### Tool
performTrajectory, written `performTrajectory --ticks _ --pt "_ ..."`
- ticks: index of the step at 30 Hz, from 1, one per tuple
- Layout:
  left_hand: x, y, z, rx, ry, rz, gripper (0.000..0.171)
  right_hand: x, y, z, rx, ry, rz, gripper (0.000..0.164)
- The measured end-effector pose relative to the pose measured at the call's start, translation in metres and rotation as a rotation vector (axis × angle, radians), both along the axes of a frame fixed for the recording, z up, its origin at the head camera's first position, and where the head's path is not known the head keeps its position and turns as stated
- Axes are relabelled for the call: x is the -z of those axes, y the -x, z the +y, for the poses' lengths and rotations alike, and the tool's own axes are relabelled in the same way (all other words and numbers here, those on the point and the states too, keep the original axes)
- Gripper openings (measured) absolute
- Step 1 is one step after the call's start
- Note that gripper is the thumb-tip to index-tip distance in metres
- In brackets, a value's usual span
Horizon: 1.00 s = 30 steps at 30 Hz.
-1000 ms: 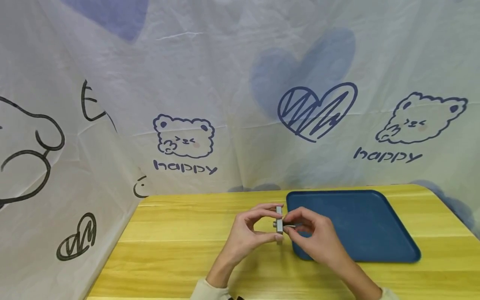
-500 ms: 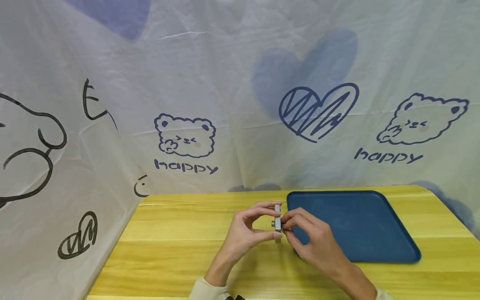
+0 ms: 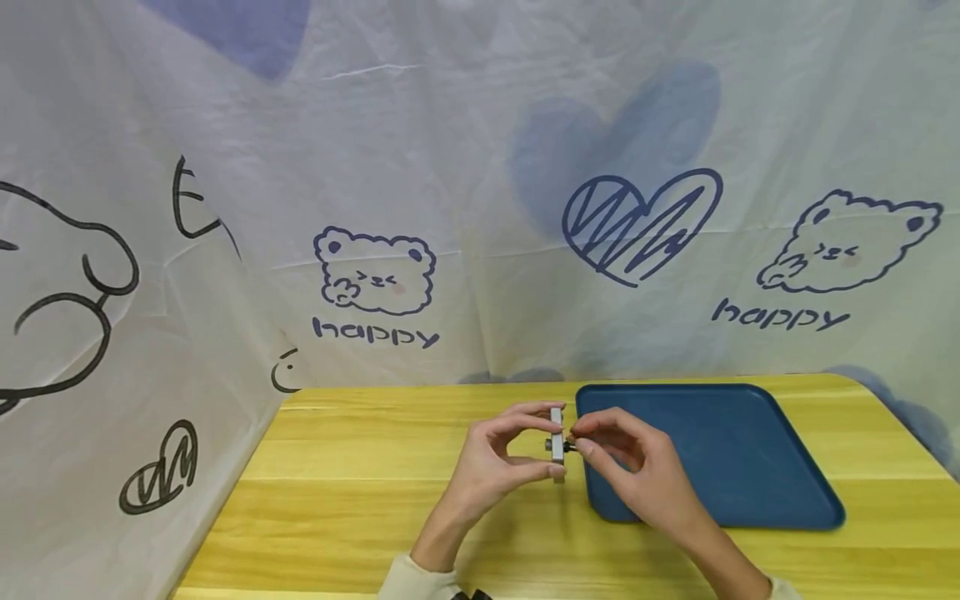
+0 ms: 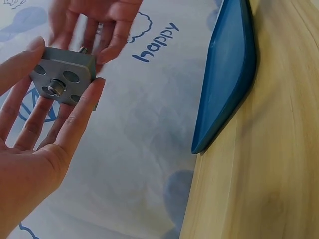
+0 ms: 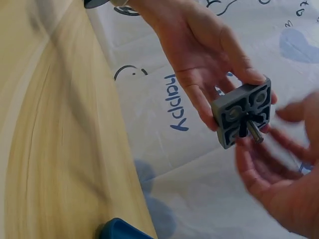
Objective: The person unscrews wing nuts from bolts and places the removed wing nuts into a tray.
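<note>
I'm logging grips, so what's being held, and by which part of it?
The left hand holds the gray square block by opposite edges; whether the right hand grips anything is unclear.

We see a square grey block (image 4: 56,72), round holes near its corners, held on edge by the left hand (image 3: 480,462). We find a metal bolt (image 5: 255,131) through its middle, a dark piece (image 5: 243,128) against its shaft, the right hand (image 3: 654,473) just beside
</note>
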State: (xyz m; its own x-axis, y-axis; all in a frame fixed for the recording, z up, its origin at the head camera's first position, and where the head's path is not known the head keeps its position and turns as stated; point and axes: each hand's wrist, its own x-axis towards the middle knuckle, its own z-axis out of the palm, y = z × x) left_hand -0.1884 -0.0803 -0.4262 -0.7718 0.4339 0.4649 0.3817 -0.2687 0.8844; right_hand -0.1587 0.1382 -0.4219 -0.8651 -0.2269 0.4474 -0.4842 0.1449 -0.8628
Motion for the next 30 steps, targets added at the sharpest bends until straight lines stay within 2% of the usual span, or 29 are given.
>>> performTrajectory --ticks 3,6,9,14,18,22,26,30 --pt "-0.0009 -0.0011 0.0018 0.026 -0.006 -0.028 0.037 -0.0027 0.0009 0.0012 0.033 0.008 -0.200 0.023" --pt "-0.0013 -0.0018 0.0032 0.035 0.015 -0.038 0.036 -0.0038 0.0026 0.0030 0.012 0.003 -0.352 0.034" --pt "-0.0017 -0.0021 0.0040 0.029 0.042 -0.046 0.034 -0.0035 0.0042 0.0056 -0.052 0.017 -0.427 0.039" --pt "-0.0012 -0.0019 0.0051 0.034 0.063 -0.051 0.033 -0.0025 0.0052 0.0080 -0.100 0.051 -0.479 0.038" --pt "-0.0009 -0.0025 0.0067 0.039 0.070 -0.055 0.034 -0.0018 0.0050 0.0079 -0.089 0.074 -0.476 0.037" --pt "-0.0014 -0.0032 0.0071 0.037 0.076 -0.064 0.035 -0.0013 0.0035 0.0067 -0.051 0.048 -0.415 0.033" --pt "-0.0016 -0.0030 0.0062 0.036 0.072 -0.074 0.036 0.0005 0.0015 0.0030 0.001 -0.006 -0.287 0.022" --pt "-0.0022 -0.0028 0.0051 0.042 0.061 -0.075 0.036 0.0045 0.0000 -0.0011 0.052 -0.054 -0.105 0.015"
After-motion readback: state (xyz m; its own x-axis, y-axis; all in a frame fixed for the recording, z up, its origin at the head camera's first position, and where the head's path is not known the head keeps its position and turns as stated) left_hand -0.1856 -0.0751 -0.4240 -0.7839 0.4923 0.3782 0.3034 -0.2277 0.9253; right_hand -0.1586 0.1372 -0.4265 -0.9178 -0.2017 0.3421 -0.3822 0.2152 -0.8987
